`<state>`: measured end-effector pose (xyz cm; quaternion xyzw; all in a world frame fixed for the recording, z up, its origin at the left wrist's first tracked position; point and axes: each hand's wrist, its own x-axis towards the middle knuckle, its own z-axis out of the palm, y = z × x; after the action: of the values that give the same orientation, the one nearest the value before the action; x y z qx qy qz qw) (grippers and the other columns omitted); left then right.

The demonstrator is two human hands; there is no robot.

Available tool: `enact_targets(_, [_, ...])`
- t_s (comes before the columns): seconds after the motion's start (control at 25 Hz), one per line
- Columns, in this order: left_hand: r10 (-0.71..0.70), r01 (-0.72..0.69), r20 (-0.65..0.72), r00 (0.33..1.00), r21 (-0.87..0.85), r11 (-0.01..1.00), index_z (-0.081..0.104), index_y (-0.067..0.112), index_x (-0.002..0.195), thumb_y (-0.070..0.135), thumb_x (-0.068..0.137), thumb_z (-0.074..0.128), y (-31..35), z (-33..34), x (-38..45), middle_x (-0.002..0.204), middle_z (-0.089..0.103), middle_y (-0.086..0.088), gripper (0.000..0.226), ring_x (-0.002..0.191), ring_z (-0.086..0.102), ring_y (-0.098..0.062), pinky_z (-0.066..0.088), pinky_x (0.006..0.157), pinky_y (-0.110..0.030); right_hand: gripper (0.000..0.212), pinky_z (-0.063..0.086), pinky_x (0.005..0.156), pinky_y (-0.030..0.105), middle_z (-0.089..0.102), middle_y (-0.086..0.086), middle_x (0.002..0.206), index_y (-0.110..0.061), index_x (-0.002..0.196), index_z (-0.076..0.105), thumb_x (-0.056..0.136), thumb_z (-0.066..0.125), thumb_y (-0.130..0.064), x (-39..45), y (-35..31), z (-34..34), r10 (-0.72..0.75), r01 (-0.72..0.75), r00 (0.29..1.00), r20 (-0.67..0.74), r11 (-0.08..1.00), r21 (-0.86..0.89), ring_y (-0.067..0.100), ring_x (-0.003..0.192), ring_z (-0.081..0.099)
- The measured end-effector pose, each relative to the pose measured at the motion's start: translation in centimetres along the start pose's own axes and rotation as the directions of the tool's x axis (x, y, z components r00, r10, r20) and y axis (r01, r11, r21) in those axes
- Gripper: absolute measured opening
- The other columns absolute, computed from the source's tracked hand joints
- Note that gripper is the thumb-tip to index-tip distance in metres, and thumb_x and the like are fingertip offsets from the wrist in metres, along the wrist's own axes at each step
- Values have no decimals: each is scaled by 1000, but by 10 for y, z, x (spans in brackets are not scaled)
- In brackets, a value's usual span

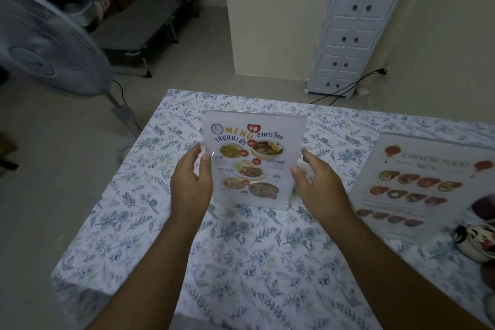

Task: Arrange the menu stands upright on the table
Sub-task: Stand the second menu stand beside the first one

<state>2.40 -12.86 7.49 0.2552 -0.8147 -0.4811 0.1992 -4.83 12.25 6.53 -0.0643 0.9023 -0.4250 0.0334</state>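
A clear acrylic menu stand (251, 161) with a Thai food menu stands upright near the middle of the table (241, 262), which wears a blue floral cloth. My left hand (191, 182) grips the stand's left edge, thumb on the front face. On the right edge sits my right hand (318, 187), thumb in front and fingers behind. The stand's base touches the cloth. A second menu stand (417, 185), printed with a Chinese food menu, lies flat on the table to the right.
A small bowl-like container (474, 238) with dark items sits at the table's right edge, over the flat menu's corner. A standing fan (45, 45) is left of the table. A white drawer tower (351, 24) and a folding cot (150, 13) stand farther back.
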Motion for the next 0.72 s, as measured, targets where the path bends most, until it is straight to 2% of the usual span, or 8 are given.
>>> enact_targets(0.08, [15, -15, -13, 1000, 53, 999, 50, 26, 151, 50, 103, 46, 8, 3, -32, 154, 54, 2, 53, 142, 48, -14, 42, 112, -37, 59, 39, 115, 43, 50, -3, 155, -26, 154, 43, 100, 50, -48, -22, 8, -14, -44, 51, 997, 64, 993, -105, 17, 144, 42])
enact_targets(0.16, [62, -66, 52, 997, 94, 993, 47, 25, 153, 46, 104, 46, 12, 10, -64, 158, 50, 1, 53, 147, 43, -15, 39, 118, -42, 63, 26, 123, 43, 38, -5, 163, -25, 157, 38, 100, 46, -52, -46, 20, -24, -109, 132, 988, 110, 963, -233, 15, 153, 26])
enact_targets(0.28, [127, -176, 227, 966, 213, 961, 44, 19, 156, 38, 106, 47, 17, 32, -103, 163, 44, -2, 54, 153, 33, -15, 29, 125, -43, 66, 12, 126, 39, 24, -8, 169, -27, 160, 31, 101, 39, -56, -83, 44, -40, -104, 162, 980, 172, 915, -369, 11, 157, 11])
enact_targets(0.4, [236, -353, 393, 889, 259, 899, 40, 16, 158, 40, 105, 48, 21, 58, -127, 166, 38, -2, 59, 155, 26, -12, 20, 128, -38, 70, 4, 126, 36, 16, -8, 171, -28, 162, 25, 101, 33, -60, -111, 69, -59, -17, 87, 989, 149, 873, -479, 10, 157, 5])
enact_targets(0.52, [283, -483, 561, 777, 244, 841, 32, 18, 162, 50, 104, 43, 29, 85, -133, 170, 29, 0, 66, 159, 19, -16, 11, 128, -33, 73, 3, 126, 36, 15, -6, 171, -26, 163, 21, 100, 32, -61, -130, 88, -80, 69, -39, 997, 32, 830, -556, 12, 158, 7])
enact_targets(0.6, [320, -548, 626, 711, 208, 810, 28, 19, 163, 53, 104, 41, 41, 105, -132, 172, 25, 0, 70, 161, 14, -18, 7, 127, -32, 73, 4, 126, 36, 18, -4, 171, -24, 163, 23, 100, 34, -60, -137, 98, -100, 130, -136, 990, -51, 815, -564, 14, 158, 9])
enact_targets(0.72, [320, -553, 671, 669, 162, 817, 24, 18, 164, 54, 103, 43, 67, 136, -127, 173, 23, -3, 74, 161, 14, -20, 11, 127, -35, 71, 19, 125, 41, 31, 4, 167, -16, 159, 34, 100, 46, -53, -130, 111, -138, 217, -279, 960, -179, 816, -506, 23, 154, 23])
